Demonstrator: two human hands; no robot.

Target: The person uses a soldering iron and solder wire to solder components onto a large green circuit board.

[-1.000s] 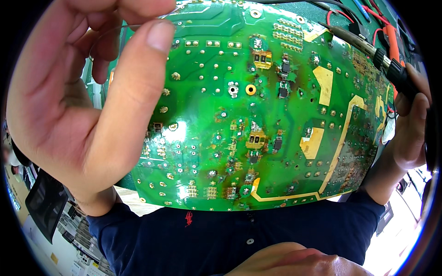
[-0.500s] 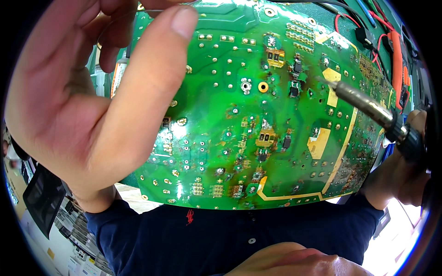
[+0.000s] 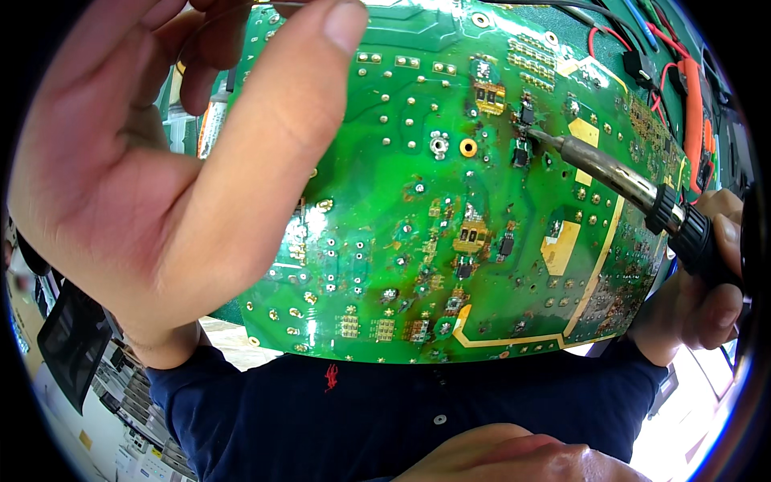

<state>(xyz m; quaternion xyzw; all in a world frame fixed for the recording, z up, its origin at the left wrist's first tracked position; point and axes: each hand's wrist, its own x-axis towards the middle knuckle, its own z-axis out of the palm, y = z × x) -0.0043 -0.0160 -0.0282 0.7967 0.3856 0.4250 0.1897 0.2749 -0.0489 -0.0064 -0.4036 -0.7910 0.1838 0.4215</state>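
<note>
A large green circuit board [image 3: 361,185] lies before me, with brown, scorched-looking residue around several of its parts. My right hand [image 3: 711,309] is closed round the black handle of a soldering iron [image 3: 610,173]. The iron's tip is at a pair of small black chips [image 3: 522,150] in the upper right part of the board; whether it touches them I cannot tell. Above the board's left side, my left hand [image 3: 185,201] pinches a thin wire [image 3: 269,4] between thumb and fingers. The wire's free end is out of view, and this hand hides part of the board.
Beyond the board's far right edge lie an orange-red probe handle [image 3: 692,120], red and black leads and a black plug [image 3: 638,68] on a green mat. A white tube with orange marking [image 3: 213,124] stands behind my left hand. A black panel [image 3: 76,345] is at lower left.
The soldering iron has moved left, bringing its tip from the yellow pad to the black chips. My left hand has shifted slightly right, still pinching the wire.
</note>
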